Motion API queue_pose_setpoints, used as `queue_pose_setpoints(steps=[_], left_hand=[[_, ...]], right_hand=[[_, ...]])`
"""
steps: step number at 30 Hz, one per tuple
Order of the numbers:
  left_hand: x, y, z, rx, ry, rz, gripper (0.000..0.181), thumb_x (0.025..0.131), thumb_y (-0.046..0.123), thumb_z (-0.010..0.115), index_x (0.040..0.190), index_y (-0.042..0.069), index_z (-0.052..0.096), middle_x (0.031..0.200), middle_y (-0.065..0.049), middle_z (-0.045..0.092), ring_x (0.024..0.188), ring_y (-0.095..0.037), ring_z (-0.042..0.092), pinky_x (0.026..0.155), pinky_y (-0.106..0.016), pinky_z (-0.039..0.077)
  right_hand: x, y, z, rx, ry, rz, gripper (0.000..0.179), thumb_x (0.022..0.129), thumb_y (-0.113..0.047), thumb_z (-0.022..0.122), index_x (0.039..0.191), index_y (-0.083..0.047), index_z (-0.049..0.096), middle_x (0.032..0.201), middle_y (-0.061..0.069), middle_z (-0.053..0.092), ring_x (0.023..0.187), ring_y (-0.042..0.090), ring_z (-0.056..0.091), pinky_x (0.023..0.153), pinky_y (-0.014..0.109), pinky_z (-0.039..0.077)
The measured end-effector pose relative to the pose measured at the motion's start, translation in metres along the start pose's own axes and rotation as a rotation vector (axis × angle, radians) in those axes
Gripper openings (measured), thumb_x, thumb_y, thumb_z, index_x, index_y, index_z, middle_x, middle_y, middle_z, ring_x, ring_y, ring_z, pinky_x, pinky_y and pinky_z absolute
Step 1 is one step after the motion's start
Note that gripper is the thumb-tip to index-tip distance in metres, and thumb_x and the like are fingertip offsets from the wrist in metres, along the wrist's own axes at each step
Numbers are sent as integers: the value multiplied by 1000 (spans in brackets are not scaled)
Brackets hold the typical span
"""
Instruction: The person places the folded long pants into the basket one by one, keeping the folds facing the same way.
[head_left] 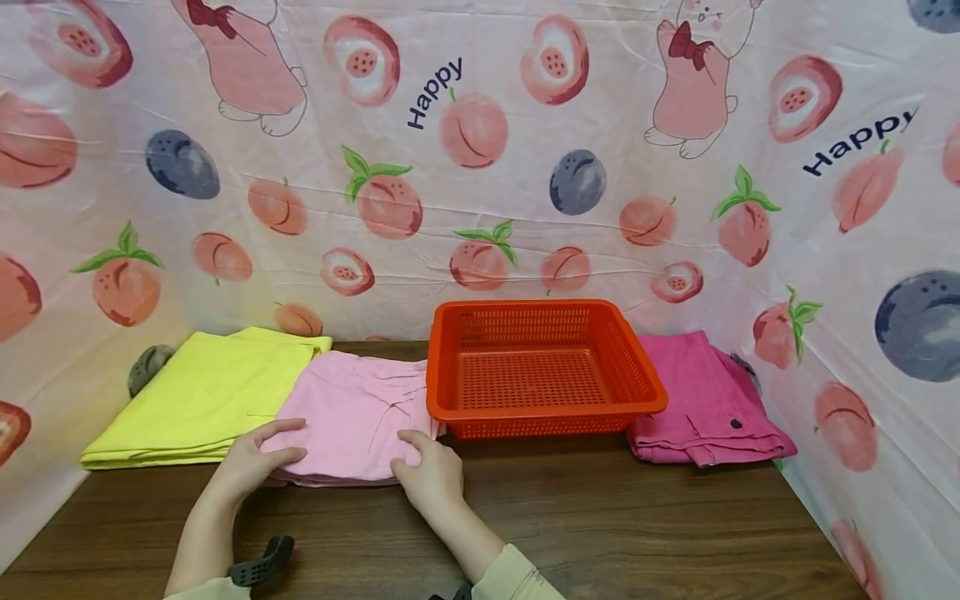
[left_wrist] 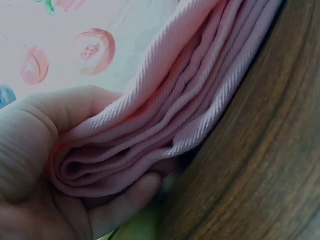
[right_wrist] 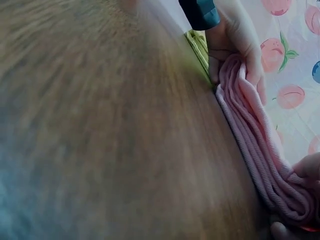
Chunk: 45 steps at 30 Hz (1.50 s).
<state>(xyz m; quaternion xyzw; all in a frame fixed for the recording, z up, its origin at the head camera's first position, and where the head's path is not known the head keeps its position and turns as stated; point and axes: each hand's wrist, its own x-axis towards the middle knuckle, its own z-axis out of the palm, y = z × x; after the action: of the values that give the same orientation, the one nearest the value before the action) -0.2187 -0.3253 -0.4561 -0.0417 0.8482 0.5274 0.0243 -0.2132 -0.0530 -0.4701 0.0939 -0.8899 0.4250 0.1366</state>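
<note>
A light pink folded garment (head_left: 347,421) lies in several thick layers on the table, its folded edge facing me. At its left end my left hand (head_left: 253,457) grips the stack; in the left wrist view the thumb (left_wrist: 82,105) is on top and fingers (left_wrist: 127,202) curl under the bottom layer. My right hand (head_left: 433,477) holds the front right corner, thumb over the cloth. In the right wrist view only the right hand's fingertips (right_wrist: 309,167) show at the edge, above and below the layers, while the left hand (right_wrist: 235,35) grips the far end.
Yellow folded cloth (head_left: 210,396) lies left of the pink garment, close against it. An orange plastic basket (head_left: 551,410) with nothing in it stands to the right. Beyond it lies a magenta folded garment (head_left: 708,408) with a dark button. Fruit-printed cloth (head_left: 487,208) encloses the brown table (head_left: 600,517).
</note>
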Motion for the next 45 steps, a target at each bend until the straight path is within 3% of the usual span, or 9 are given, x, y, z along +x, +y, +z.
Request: queue_pose_setpoints(steps=[3,8,14,19,25,28,35,40,45], left_hand=[[-1,2,0,-8,14,18,62,85,21,73,138,-2,48,139,-29,36,76,-16,58,64,-33,55],[-3,8,0,-19,36,25,59,87,15,71,138,-1,48,139,-29,34,72,-17,57,62,-33,54],[-5,13,-3,-14,41,22,59,87,14,70,139,-1,46,139,-29,35,77,-17,54,61,-33,54],[-10,17,-8,-6,45,22,59,89,17,69,140,-1,46,139,-30,36,82,-17,53,62,-33,54],[-15,22,-11,-15,72,23,57,89,13,68,139,-2,45,138,-31,38,74,-16,56,60,-33,54],[-17,25,-15,7,93,24,55,89,13,67,138,-2,47,130,-30,47,72,-15,55,58,-32,52],[-26,39,-27,107,115,49,53,90,19,66,136,-1,50,129,-25,50,97,-21,40,65,-24,39],[-31,48,-32,111,139,74,51,89,16,68,134,-3,52,109,-18,58,77,-13,46,56,-25,42],[-36,55,-35,150,173,113,50,88,17,69,132,-3,54,117,-16,58,88,-11,43,59,-23,41]], right_hand=[[0,1,0,-3,17,-35,32,75,-19,74,106,-23,75,93,-1,72,80,23,66,64,32,49],[2,2,2,96,34,-83,34,75,-8,73,107,-17,75,97,-2,72,86,22,67,71,32,51],[2,3,4,185,21,-85,37,74,0,72,107,-15,75,102,-4,71,95,16,65,78,31,51],[0,2,6,209,-14,-99,39,76,1,70,111,-15,74,107,-4,70,98,11,63,80,29,51],[-2,-1,7,213,-31,-120,40,77,1,71,113,-15,73,110,-5,69,102,8,61,84,28,50],[-3,-4,7,225,-39,-134,40,77,2,71,113,-16,73,110,-5,69,103,7,61,85,27,50],[-2,-14,3,247,-67,-144,40,78,0,71,114,-17,73,111,-6,68,106,5,59,88,25,48],[-3,-18,2,262,-78,-156,40,78,-1,71,115,-18,73,112,-8,68,105,3,59,88,24,47],[-2,-20,-1,274,-84,-175,40,79,-1,71,115,-18,72,112,-7,68,105,3,59,88,24,47]])
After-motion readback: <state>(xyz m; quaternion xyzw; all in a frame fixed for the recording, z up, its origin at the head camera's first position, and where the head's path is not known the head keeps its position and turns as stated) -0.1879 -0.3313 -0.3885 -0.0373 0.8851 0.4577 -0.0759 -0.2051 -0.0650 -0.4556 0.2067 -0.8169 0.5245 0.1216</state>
